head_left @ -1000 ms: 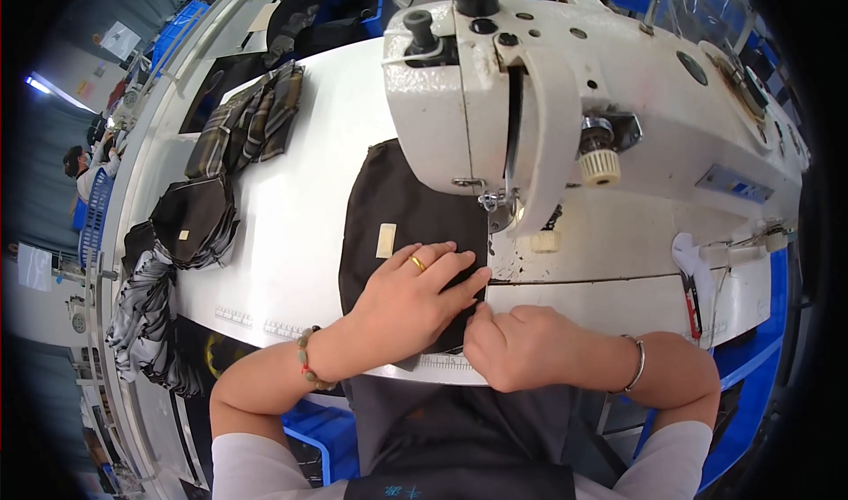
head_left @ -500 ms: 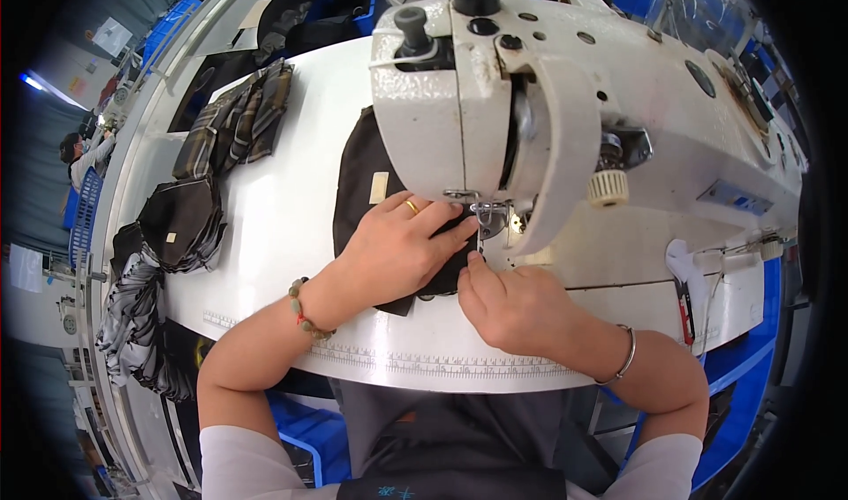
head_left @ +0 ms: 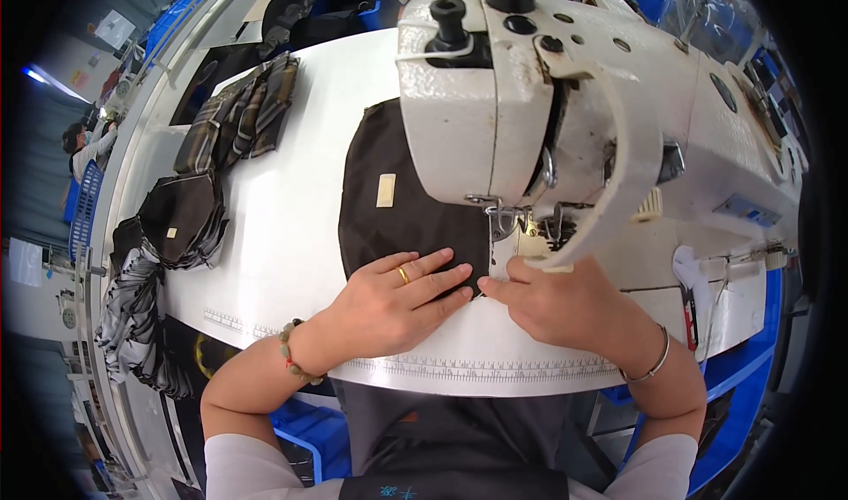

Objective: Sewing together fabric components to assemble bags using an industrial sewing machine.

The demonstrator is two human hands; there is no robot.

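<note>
A dark brown fabric piece (head_left: pixel 397 231) with a rounded far end and a small cream label (head_left: pixel 386 190) lies flat on the white table. Its right edge runs beside the presser foot (head_left: pixel 503 222) of a white sewing machine (head_left: pixel 455 111), whose head hides part of the cloth. My left hand (head_left: pixel 402 306) rests on the near part of the fabric, palm down with fingers stretched out. At the near right corner, my right hand (head_left: pixel 561 306) has its fingers curled together and pinches the fabric's edge; its thumb is mostly hidden.
Folded plaid fabric (head_left: pixel 238 116), a stack of dark labelled pieces (head_left: pixel 181 222) and bunched grey cloth (head_left: pixel 137 323) lie on the left. A red-and-black cutter (head_left: pixel 689 314) sits at the right. A printed ruler (head_left: pixel 477 372) follows the table's near edge.
My left hand has drawn back from the needle area toward me, uncovering more of the fabric. My right hand has shifted right. The whole view has also shifted slightly.
</note>
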